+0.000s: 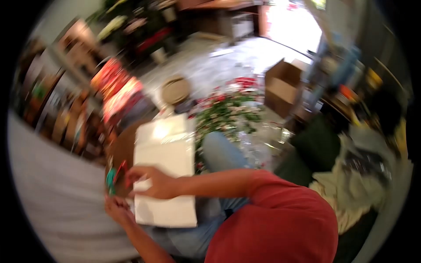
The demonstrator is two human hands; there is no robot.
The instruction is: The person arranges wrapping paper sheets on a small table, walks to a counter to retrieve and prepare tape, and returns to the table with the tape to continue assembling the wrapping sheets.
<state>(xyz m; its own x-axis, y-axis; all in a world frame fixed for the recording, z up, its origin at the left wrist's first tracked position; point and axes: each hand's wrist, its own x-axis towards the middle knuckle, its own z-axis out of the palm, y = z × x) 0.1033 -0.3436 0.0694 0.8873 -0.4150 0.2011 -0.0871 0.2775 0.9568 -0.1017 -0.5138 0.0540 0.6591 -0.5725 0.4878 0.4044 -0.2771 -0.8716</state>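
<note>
My right hand (153, 182) reaches over a white block (165, 151) with clear film on its upper part. Its fingers curl at a thin red looped thing (119, 172), perhaps a scissors handle; motion blur hides its exact kind. Below, my left hand (117, 208) is closed near the edge of a round brown table (123, 142). What it pinches, if anything, does not show. A green bundle (111, 181), like ribbon or tape, lies just above the left hand and beside the red thing. The white block lies partly on the table and partly over my lap.
Flowers with green leaves (230, 111) stand on the floor beyond my knee. An open cardboard box (283, 87) is behind them. Shiny red-orange wrapped goods (116, 87) and a round tan object (175, 90) are at the far left. Crumpled cloth (346, 193) lies at right.
</note>
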